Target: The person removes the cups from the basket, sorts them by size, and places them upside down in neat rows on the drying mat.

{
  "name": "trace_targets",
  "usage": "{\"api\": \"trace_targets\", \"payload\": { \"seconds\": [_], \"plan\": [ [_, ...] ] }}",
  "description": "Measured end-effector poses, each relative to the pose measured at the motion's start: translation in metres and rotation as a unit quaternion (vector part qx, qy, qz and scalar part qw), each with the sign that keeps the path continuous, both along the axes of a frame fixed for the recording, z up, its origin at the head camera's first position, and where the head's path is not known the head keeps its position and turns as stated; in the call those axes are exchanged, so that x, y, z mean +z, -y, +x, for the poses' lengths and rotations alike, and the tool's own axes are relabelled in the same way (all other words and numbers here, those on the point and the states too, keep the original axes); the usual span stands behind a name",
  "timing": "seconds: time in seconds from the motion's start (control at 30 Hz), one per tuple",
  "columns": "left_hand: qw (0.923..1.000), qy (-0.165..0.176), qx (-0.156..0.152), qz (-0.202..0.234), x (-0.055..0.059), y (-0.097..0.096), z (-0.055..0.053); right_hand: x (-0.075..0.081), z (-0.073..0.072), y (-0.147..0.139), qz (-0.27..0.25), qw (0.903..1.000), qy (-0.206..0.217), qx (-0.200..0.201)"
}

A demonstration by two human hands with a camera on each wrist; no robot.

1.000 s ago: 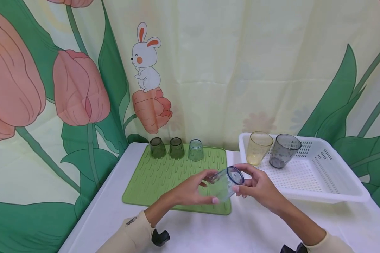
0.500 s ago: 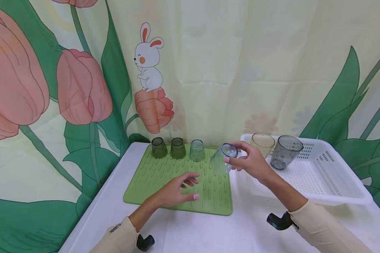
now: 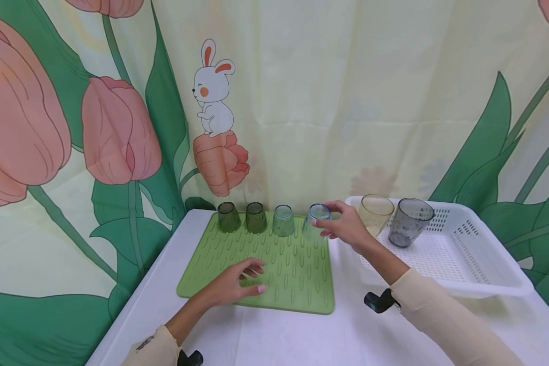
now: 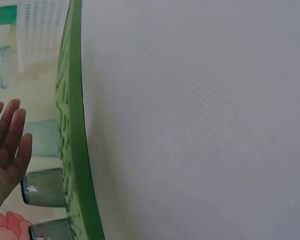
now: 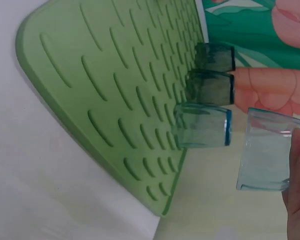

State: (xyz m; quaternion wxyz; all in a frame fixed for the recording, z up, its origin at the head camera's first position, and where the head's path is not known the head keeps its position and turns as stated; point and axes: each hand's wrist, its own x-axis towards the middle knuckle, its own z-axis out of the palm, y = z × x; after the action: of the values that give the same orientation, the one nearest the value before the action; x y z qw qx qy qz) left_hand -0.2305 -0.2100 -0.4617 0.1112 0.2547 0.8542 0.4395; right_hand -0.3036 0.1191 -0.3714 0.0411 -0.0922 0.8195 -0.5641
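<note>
My right hand (image 3: 347, 224) grips a clear glass (image 3: 314, 223) with a bluish base, mouth down, over the back right of the green drying mat (image 3: 256, 269). In the right wrist view the held glass (image 5: 270, 150) shows a gap between its rim and the mat. To its left a light blue glass (image 3: 283, 221) and two dark green glasses (image 3: 229, 218) stand upside down in a row on the mat. My left hand (image 3: 235, 282) hangs over the mat's front left part, fingers loosely bent, holding nothing.
A white perforated basket (image 3: 462, 254) stands right of the mat. In it are a yellow glass (image 3: 375, 213) and a grey glass (image 3: 409, 223), both mouth up. A curtain (image 3: 302, 101) with tulips and a rabbit hangs behind the white table (image 3: 274, 335).
My left hand has let go of the clear glass and drawn back left. My right hand has turned the glass and carried it to the back of the mat, beside the row.
</note>
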Motion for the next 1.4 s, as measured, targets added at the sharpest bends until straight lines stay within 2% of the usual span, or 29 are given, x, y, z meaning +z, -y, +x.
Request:
{"api": "trace_targets", "payload": {
  "seconds": [0.37, 0.8, 1.13, 1.4],
  "plan": [
    [0.9997, -0.004, 0.024, -0.010, -0.007, 0.028, 0.002, -0.011, -0.020, 0.015, -0.015, 0.9987, 0.032, -0.035],
    [0.9984, 0.020, 0.053, -0.005, -0.010, 0.054, 0.007, -0.023, -0.043, 0.026, -0.017, 0.9965, 0.064, -0.051],
    [0.9971, 0.019, 0.071, -0.022, -0.017, 0.071, 0.008, -0.038, -0.055, 0.027, -0.018, 0.9927, 0.084, -0.085],
    [0.9950, 0.017, 0.088, -0.043, -0.014, 0.083, 0.009, -0.043, -0.060, 0.031, -0.027, 0.9914, 0.090, -0.092]
  ]
}}
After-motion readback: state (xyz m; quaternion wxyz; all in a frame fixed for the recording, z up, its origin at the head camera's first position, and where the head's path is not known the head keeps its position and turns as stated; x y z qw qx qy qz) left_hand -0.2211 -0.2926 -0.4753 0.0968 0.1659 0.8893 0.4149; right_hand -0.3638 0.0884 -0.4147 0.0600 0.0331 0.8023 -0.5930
